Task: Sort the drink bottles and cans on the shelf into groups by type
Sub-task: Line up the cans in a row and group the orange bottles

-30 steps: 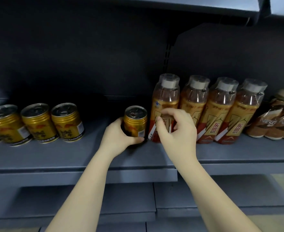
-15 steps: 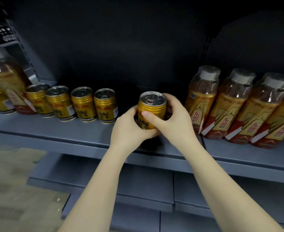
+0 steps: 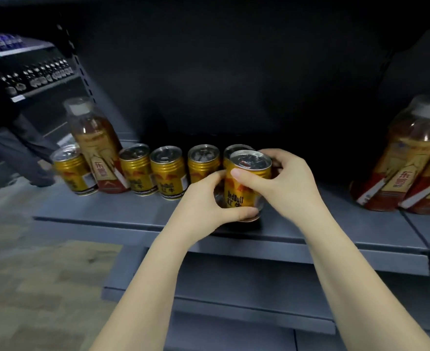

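A gold energy-drink can [image 3: 244, 188] stands near the front of the grey shelf [image 3: 107, 211], gripped from both sides. My left hand [image 3: 203, 203] wraps its lower left side and my right hand [image 3: 285, 183] holds its upper right side. Just behind and to the left runs a row of several matching gold cans [image 3: 167, 173]. One amber tea bottle [image 3: 95, 145] with a white cap stands among those cans at the left. More tea bottles [image 3: 409, 158] stand at the far right.
The shelf's back panel [image 3: 234, 84] is dark. A lower grey shelf [image 3: 234, 287] juts out below. At far left a person in dark clothes [image 3: 14, 148] stands by another rack, above a beige floor [image 3: 31, 274].
The held can has travelled left along the shelf, from beside the tea bottles to the right end of the can row. My right hand left the bottle and joined the left on the can.
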